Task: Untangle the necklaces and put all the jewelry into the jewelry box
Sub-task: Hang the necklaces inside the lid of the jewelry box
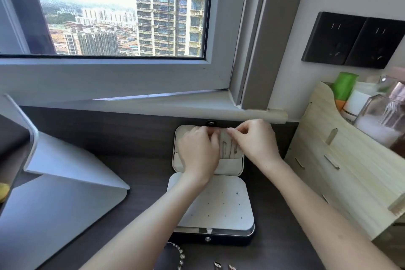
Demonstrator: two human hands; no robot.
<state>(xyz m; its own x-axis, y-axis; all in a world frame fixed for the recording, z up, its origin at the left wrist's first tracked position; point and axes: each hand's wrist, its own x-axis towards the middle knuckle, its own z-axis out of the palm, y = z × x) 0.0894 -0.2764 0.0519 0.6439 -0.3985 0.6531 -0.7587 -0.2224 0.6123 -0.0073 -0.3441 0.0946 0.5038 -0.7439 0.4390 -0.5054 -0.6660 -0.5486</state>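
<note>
A small jewelry box (219, 208) lies open on the dark desk, black outside and pale inside, its near panel dotted with small holes. My left hand (198, 151) rests on the far lid half (232, 167), fingers curled at its top edge. My right hand (254, 140) pinches something fine at the lid's top, beside the left fingers. Thin necklace chains (230, 147) hang down the lid panel between my hands. A beaded chain (180, 254) and small earrings (223, 266) lie on the desk in front of the box.
A grey stand (65, 182) with a tilted mirror or screen takes up the left of the desk. A wooden organizer (341, 160) with bottles stands at the right. Behind the box runs the window sill (153, 107); black wall sockets (355, 39) sit upper right.
</note>
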